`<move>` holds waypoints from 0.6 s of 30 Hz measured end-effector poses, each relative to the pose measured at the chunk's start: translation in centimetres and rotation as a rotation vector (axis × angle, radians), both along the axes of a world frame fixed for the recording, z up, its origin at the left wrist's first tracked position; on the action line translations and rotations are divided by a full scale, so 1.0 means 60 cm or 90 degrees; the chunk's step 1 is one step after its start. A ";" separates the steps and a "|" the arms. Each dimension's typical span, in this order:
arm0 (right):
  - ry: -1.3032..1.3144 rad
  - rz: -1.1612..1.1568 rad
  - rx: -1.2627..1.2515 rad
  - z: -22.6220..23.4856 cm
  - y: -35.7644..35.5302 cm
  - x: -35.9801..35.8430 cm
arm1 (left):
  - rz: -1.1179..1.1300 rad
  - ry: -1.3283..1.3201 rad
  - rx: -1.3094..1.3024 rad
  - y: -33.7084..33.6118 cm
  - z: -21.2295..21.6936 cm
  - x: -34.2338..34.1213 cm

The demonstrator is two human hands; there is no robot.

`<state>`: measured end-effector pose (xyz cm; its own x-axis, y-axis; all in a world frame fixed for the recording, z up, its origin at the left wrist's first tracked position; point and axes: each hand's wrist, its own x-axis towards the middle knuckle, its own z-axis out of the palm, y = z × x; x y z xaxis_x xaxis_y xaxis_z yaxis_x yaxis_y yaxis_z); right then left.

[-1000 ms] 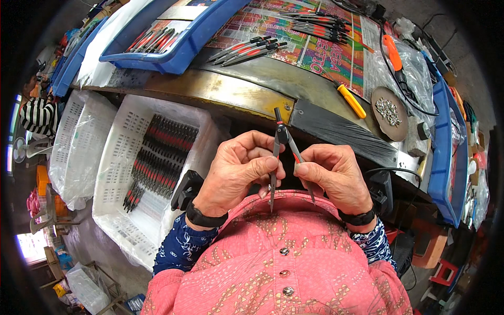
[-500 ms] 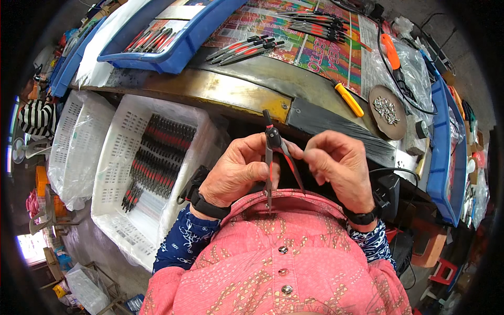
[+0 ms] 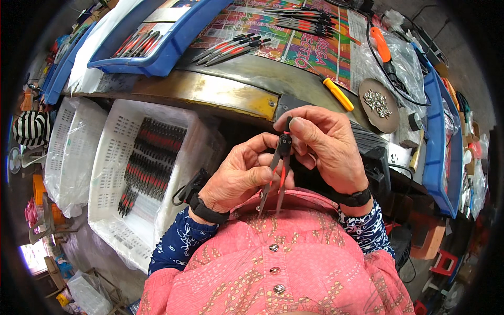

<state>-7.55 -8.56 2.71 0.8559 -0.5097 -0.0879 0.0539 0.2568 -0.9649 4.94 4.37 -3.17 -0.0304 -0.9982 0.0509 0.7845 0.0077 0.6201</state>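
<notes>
A black, red and grey drawing compass (image 3: 285, 145) is upright in front of my chest, its two legs pointing down and slightly apart. My left hand (image 3: 244, 172) has its fingers closed on the legs from the left. At the top, my right hand (image 3: 333, 147) pinches the black handle between thumb and fingers. Several similar compasses (image 3: 233, 48) lie side by side on the bench ahead, and another group (image 3: 307, 22) lies farther back. A yellow-handled screwdriver (image 3: 338, 94) rests near a brown dish (image 3: 363, 111) of small metal parts.
On the left stands a white plastic basket (image 3: 103, 197) with rows of compasses in it. A blue tray (image 3: 152, 68) with more compasses sits at the bench's far left. An orange-handled tool (image 3: 381, 46) and cables lie at right, beside another blue tray (image 3: 433, 170).
My right hand has moved up and left onto the compass's top handle. The compass's legs have come closer together. The view has shifted slightly.
</notes>
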 end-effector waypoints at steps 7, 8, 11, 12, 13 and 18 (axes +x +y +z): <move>0.015 -0.030 -0.001 -0.006 0.003 -0.001 | -0.016 0.004 0.007 0.000 -0.002 -0.005; 0.012 -0.034 0.004 -0.008 0.003 0.000 | -0.013 -0.004 0.014 0.001 0.000 -0.007; 0.017 -0.037 -0.009 -0.007 0.004 -0.002 | 0.041 -0.095 0.025 0.002 0.010 -0.009; 0.027 -0.040 -0.017 -0.006 0.007 -0.003 | 0.083 -0.091 0.033 0.001 0.013 -0.016; 0.027 -0.047 -0.045 -0.005 0.010 -0.003 | 0.100 -0.101 0.033 -0.001 0.017 -0.019; 0.039 -0.075 -0.129 0.000 0.017 0.002 | 0.148 -0.157 0.045 -0.008 0.030 -0.026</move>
